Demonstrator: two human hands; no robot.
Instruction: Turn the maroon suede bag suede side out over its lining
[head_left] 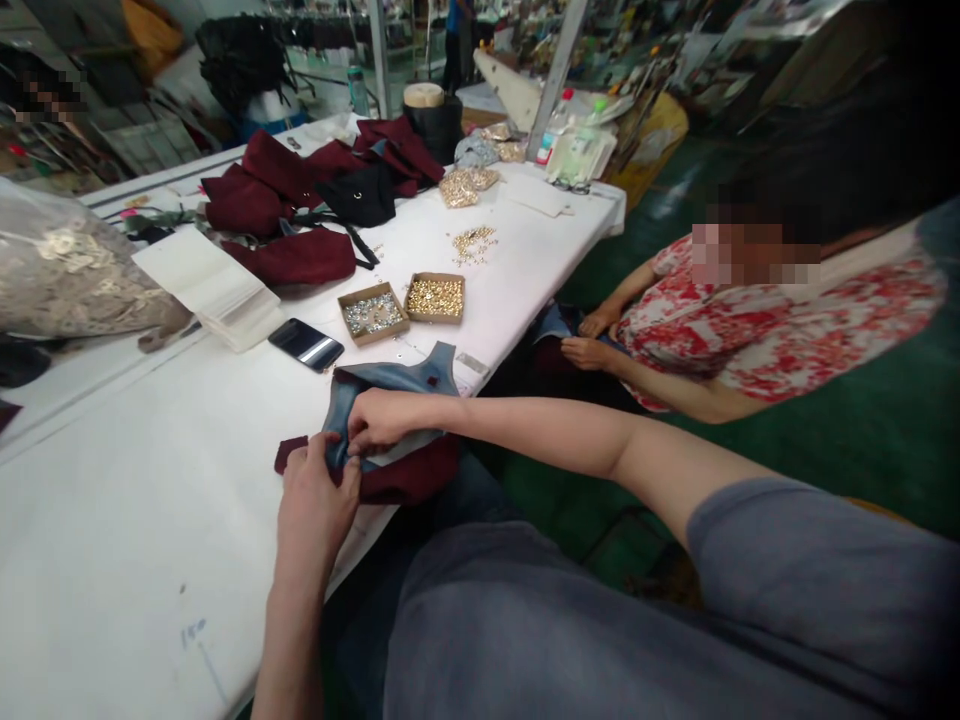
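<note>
A fabric piece (409,478), maroon on one face and blue-grey on the other, lies folded at the table's front edge. My left hand (319,495) is closed on its near left part, with thumb and fingers pinching the cloth. Just beyond it, my right hand (382,418) is closed too, its bent fingertips pressed on the blue-grey side. Anything small between those fingertips is hidden. Past the fabric stand two small cardboard boxes, one with silver metal bits (373,314), the other with gold ones (435,298). A dark phone (306,345) lies to their left.
Maroon fabric pieces (289,255) are heaped on the white table (150,540). Loose gold bits (474,243) and bags of them (466,187) lie farther back. White cards (210,285) and a plastic sack (67,265) are left. A co-worker's hands (592,340) hold fabric at right.
</note>
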